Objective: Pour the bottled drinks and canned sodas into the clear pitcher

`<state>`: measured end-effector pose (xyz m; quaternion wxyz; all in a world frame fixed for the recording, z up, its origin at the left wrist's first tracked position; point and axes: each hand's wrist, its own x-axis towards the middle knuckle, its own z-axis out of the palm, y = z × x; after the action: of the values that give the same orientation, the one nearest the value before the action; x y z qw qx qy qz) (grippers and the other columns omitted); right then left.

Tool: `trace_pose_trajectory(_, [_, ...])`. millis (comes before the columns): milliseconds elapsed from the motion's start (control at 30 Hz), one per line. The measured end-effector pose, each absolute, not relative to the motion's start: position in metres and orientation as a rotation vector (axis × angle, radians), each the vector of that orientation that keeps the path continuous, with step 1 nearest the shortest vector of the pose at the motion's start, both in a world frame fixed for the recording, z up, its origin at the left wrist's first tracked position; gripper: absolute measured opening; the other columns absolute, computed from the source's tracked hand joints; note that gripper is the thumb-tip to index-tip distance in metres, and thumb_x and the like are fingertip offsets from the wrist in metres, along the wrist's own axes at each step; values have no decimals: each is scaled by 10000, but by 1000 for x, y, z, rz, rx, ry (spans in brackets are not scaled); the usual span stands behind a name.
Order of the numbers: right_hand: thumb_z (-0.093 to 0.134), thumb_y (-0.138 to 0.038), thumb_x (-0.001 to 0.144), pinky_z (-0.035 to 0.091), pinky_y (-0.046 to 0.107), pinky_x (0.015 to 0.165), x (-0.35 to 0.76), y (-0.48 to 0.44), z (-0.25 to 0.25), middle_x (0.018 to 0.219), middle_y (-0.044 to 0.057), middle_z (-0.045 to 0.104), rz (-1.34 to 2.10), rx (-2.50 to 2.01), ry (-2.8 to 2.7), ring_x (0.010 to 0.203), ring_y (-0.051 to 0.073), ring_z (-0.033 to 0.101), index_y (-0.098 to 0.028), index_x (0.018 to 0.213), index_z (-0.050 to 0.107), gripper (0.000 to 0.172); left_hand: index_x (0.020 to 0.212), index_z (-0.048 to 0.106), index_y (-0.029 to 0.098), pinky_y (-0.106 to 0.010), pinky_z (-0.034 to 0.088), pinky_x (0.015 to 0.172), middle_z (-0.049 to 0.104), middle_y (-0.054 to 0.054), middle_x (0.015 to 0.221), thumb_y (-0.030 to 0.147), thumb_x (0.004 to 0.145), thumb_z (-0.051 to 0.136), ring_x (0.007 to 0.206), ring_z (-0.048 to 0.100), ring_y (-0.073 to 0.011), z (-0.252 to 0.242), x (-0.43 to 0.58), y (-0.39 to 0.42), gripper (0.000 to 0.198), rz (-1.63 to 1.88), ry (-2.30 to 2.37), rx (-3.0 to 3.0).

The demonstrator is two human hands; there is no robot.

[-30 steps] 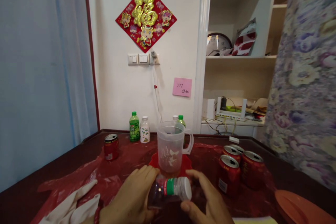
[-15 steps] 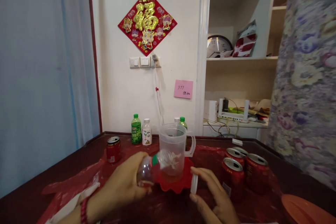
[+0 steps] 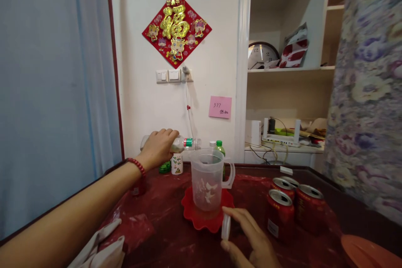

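Observation:
My left hand is wrapped round a clear plastic bottle with a green band near its neck. The bottle lies nearly level, its open mouth at the left rim of a translucent plastic pitcher. Whether liquid is flowing I cannot tell. The pitcher stands upright on a red scalloped plate, its handle to the right. Between the thumb and fingers of my right hand is a round white lid, held on edge in front of the plate.
Several open red drink cans stand at the right, near an orange dish. Bottles with green and white caps stand behind the pitcher. A crumpled pale cloth lies front left. Red plastic film covers the table.
My left hand has raised the bottle from low beside the pitcher up to its rim, bringing it almost level. My right hand has shifted slightly left and down with the lid.

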<state>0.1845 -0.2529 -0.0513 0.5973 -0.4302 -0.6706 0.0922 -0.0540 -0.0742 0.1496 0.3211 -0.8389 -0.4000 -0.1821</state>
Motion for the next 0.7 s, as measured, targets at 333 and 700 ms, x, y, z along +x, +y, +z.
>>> trace_pose_trajectory(333, [622, -252, 919, 510, 283, 989, 183, -258, -45, 1227, 95, 636, 208, -977, -1573, 1136, 251, 631, -230, 1309, 655, 393, 1186, 575, 194, -462, 354, 1041, 675, -94, 1172, -36, 820, 519, 1104, 581, -290, 159, -38, -65, 436, -349, -802, -2076])
trace_pose_trajectory(700, [630, -245, 901, 518, 287, 981, 184, -259, -42, 1226, 96, 636, 240, -982, -1568, 1127, 254, 633, -227, 1300, 665, 401, 1085, 622, 252, -523, 189, 1207, 681, -35, 1090, -13, 934, 457, 1158, 558, -247, 187, -18, -75, 347, -321, -586, -1962])
